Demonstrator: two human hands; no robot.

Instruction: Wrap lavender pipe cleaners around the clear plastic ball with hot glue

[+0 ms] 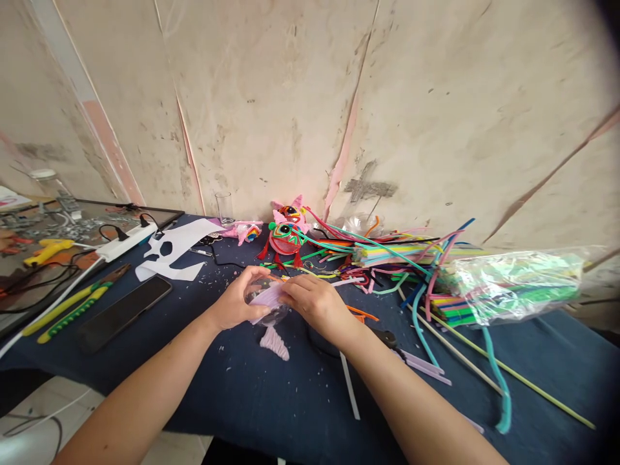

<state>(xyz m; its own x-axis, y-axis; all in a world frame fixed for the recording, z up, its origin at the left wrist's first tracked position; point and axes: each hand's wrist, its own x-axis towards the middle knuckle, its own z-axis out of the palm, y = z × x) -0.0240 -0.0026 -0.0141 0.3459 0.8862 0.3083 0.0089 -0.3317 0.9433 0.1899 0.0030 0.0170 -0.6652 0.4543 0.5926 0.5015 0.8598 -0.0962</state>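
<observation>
Between my hands is a clear plastic ball [278, 315] with lilac pipe cleaners [268, 297] laid in rows over part of it. My left hand [237, 300] curves round the ball's left side, thumb below and fingers above. On the upper right of the lilac rows, the bent fingers of my right hand [312, 300] press together; their tips are partly hidden, and a lilac strip seems to run under them. Just below the ball, a small lilac pipe-cleaner piece [274, 342], shaped like a pointed ear, lies on the dark blue cloth [217, 387].
Finished pink pipe-cleaner figures [287, 236] stand by the wall. Bundles of coloured pipe cleaners [402, 252] and a plastic bag [523, 284] of them spread to the right. At left lie a phone [126, 310], pliers [77, 307], cut white paper [181, 248], a power strip [126, 242] and a yellow glue gun [48, 250].
</observation>
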